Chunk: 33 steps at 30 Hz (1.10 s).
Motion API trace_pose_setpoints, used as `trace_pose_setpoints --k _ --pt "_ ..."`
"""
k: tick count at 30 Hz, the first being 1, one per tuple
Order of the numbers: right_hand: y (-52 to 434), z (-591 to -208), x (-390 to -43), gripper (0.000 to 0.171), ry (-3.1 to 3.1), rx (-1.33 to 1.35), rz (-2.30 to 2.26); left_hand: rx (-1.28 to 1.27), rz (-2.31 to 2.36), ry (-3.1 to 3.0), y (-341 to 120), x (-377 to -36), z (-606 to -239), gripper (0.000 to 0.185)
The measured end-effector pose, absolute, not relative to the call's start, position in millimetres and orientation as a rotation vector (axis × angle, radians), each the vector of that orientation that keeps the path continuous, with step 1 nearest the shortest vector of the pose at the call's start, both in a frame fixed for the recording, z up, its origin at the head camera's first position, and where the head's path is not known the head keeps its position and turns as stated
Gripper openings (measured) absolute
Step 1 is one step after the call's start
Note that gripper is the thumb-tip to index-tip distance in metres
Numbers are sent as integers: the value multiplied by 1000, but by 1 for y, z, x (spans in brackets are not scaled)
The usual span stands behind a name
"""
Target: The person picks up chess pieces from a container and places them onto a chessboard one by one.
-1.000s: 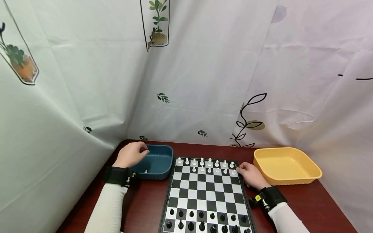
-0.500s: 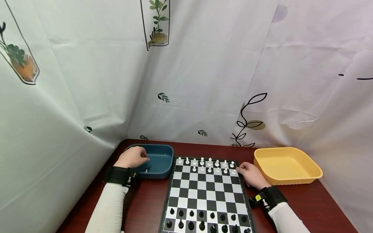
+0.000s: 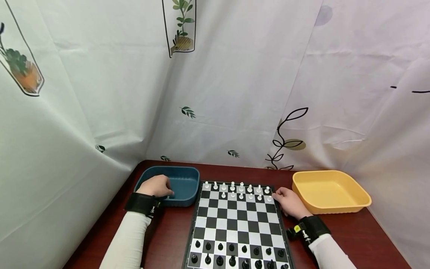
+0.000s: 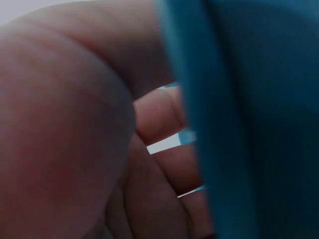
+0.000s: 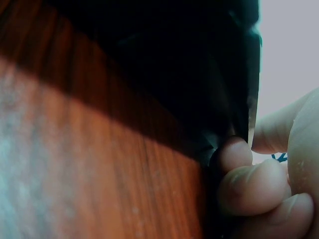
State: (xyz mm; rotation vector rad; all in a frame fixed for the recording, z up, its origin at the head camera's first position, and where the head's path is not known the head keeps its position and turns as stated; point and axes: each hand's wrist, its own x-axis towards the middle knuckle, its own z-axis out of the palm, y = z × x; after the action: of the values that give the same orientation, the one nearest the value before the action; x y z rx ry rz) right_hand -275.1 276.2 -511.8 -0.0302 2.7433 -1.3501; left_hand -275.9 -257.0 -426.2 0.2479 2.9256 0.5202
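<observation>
My left hand (image 3: 156, 185) reaches over the near left rim into the blue tray (image 3: 189, 202), fingers bent downward. A small white chess piece (image 3: 168, 197) shows faintly beneath that hand. In the left wrist view the tray wall (image 4: 214, 124) covers the fingertips, so whether they pinch the piece is hidden. My right hand (image 3: 291, 203) grips the right edge of the chessboard (image 3: 231, 225), near its far corner. Seen from the right wrist, the thumb lies on one side of the dark board edge (image 5: 199, 64) and curled fingers (image 5: 256, 189) on the other.
White chess pieces (image 3: 241, 186) stand in two rows at the board's far end; the front row starts at the third column. Black pieces (image 3: 232, 260) fill two near rows. A yellow tray (image 3: 330, 207) stands right, on the dark red table (image 3: 168, 239). Patterned cloth (image 3: 235, 93) hangs behind.
My left hand has come down from above the blue tray's left rim into it, moving slightly right and nearer to me. The right hand and the board stay put.
</observation>
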Motion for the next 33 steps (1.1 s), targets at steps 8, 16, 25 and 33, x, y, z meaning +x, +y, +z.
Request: trace_pose_setpoints --k 8,16,25,33 --pt "276 -511 -275 22 2744 -29 -1356 250 520 2921 -247 -277 -428 20" --pt "276 -511 -275 22 2747 -34 -1355 405 502 2948 -261 -293 -454 13" --pt "275 -510 -275 21 2751 -32 -1348 466 581 2919 -256 -286 -447 28" --pt "275 -509 -272 21 2753 -26 -1342 384 573 2925 -248 -280 -442 49"
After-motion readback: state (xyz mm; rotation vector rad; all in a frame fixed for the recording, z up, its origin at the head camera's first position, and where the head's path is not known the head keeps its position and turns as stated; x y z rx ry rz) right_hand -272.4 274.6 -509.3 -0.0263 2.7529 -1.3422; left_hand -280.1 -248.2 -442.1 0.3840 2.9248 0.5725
